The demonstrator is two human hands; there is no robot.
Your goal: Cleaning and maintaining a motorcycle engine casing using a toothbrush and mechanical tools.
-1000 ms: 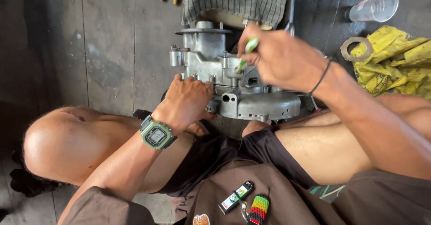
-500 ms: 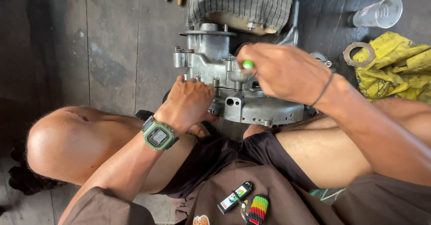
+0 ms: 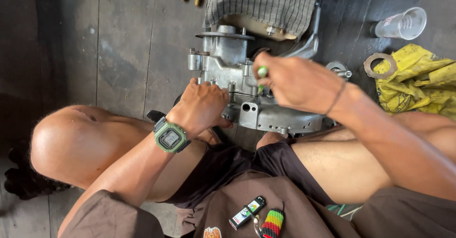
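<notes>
1. Floorboards (image 3: pixel 118 43) of dark, worn wood fill the upper left of the frame.
2. Grey cast-metal engine casing (image 3: pixel 237 71) sits at centre, between the person's bare knees, with a striped grey cloth (image 3: pixel 266 3) draped over something pale just above it.
3. Crumpled yellow rag (image 3: pixel 418 79) lies at the right edge; a flat metal ring (image 3: pixel 380 64) rests just beside it.
4. Right hand (image 3: pixel 299 81), centre right, is closed around a green-handled tool (image 3: pixel 261 72) (only the handle end shows) whose tip I cannot see, held over the casing's top.
5. Left hand (image 3: pixel 202 107), centre, is curled and pressed against the casing's near-left edge; whether it grips anything I cannot tell.
6. Green square wristwatch (image 3: pixel 170 137) sits on the left wrist.
7. Clear plastic cup (image 3: pixel 401 24) lies tipped at upper right.
</notes>
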